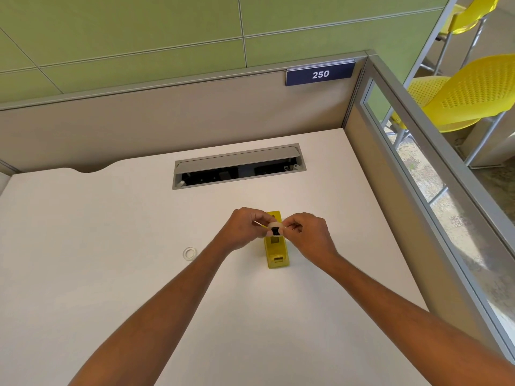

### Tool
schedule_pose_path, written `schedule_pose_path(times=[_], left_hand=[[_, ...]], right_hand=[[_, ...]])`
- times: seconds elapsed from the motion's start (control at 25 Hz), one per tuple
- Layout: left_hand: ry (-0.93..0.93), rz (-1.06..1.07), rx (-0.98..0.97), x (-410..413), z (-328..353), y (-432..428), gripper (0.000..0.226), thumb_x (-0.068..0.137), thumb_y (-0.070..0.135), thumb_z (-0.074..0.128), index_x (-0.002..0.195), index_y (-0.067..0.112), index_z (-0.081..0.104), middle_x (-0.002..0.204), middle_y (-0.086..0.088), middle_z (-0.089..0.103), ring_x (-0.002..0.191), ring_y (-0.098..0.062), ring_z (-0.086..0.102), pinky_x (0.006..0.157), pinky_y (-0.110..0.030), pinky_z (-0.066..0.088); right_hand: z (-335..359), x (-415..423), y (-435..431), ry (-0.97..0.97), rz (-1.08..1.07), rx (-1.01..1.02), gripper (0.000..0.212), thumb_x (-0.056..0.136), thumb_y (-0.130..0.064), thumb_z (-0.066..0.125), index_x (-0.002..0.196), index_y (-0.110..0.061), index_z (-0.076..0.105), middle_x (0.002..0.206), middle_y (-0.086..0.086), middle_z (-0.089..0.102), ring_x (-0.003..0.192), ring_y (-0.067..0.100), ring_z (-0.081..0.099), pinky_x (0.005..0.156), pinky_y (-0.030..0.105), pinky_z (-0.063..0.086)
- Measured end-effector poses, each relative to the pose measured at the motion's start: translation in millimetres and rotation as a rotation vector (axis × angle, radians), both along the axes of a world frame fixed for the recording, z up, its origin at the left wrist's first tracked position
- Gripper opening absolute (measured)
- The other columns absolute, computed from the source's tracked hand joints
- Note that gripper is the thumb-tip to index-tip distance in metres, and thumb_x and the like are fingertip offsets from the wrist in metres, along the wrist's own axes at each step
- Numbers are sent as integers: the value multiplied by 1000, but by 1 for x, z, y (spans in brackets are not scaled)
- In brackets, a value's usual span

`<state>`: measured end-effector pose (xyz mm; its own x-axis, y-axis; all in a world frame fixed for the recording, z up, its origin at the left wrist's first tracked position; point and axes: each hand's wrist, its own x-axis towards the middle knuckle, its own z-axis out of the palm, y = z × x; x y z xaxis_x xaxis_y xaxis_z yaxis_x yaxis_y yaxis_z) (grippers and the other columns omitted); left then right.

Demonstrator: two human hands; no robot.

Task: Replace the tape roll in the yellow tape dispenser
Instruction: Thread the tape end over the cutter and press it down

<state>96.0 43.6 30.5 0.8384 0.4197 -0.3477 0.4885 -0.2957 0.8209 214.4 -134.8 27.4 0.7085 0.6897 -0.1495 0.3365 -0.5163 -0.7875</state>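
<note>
the yellow tape dispenser stands on the white desk, a little right of the middle, its long axis running away from the person, and its upper part is covered by the hands. just above it both hands meet around a tape roll, a pale translucent ring with a black hub showing in its centre. the left hand has fingers and thumb closed on the roll's left side, and the right hand pinches its right side with the fingertips; whether a loose end of tape is being drawn out is too small to tell. a thin yellowish sliver shows beside the left fingers, and what it is cannot be made out. well to the left on the desk lies a small clear empty ring, flat and apart from everything else. the only readable writing is "250" in white on a dark blue sign fixed to the top of the grey partition. no brand or label can be read on the dispenser or roll. a cable tray sunk in the desk is open, its dark contents indistinct. yellow chairs stand beyond the glass panel at right, cut off by the edge.
</note>
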Motion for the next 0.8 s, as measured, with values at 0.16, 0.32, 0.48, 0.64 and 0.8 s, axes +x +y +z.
schedule_pose_path(times=[0.16, 0.32, 0.48, 0.64, 0.8], left_hand=[[-55, 149, -12, -5, -3, -15, 27, 83, 10, 91, 106, 23, 87, 99, 6, 84, 94, -18, 81, 88, -34, 66], [-113, 250, 16, -8, -7, -34, 28, 83, 9, 90, 106, 26, 85, 100, 7, 84, 89, -13, 81, 83, -29, 64], [-178, 312, 16, -12, -10, -50, 26, 88, 10, 84, 108, 26, 84, 101, 7, 83, 91, -10, 80, 82, -25, 65], [-221, 343, -10, -14, -10, -55, 21, 94, 14, 80, 112, 26, 84, 104, 9, 83, 95, -6, 79, 83, -22, 64], [-267, 350, -13, -16, -14, -54, 32, 98, 0, 65, 112, 22, 84, 98, 6, 84, 94, -13, 80, 86, -28, 66]], right_hand=[[-2, 0, 3, 58, -113, 46, 10, 92, -16, 77, 100, -19, 82, 81, -7, 77, 78, 18, 74, 78, 45, 65], [-1, -2, 10, 90, -145, 68, 12, 94, -10, 75, 100, -17, 82, 89, -7, 78, 85, 14, 75, 82, 40, 66], [-1, -3, 14, 89, -143, 84, 15, 95, -5, 73, 103, -15, 82, 97, -3, 78, 89, 15, 75, 83, 36, 65], [-1, -2, 17, 96, -142, 94, 15, 97, -5, 72, 103, -14, 81, 98, -1, 79, 92, 16, 75, 86, 36, 65], [0, 0, 19, 116, -123, 94, 24, 94, 4, 68, 104, -13, 81, 100, 1, 79, 95, 19, 75, 88, 35, 65]])
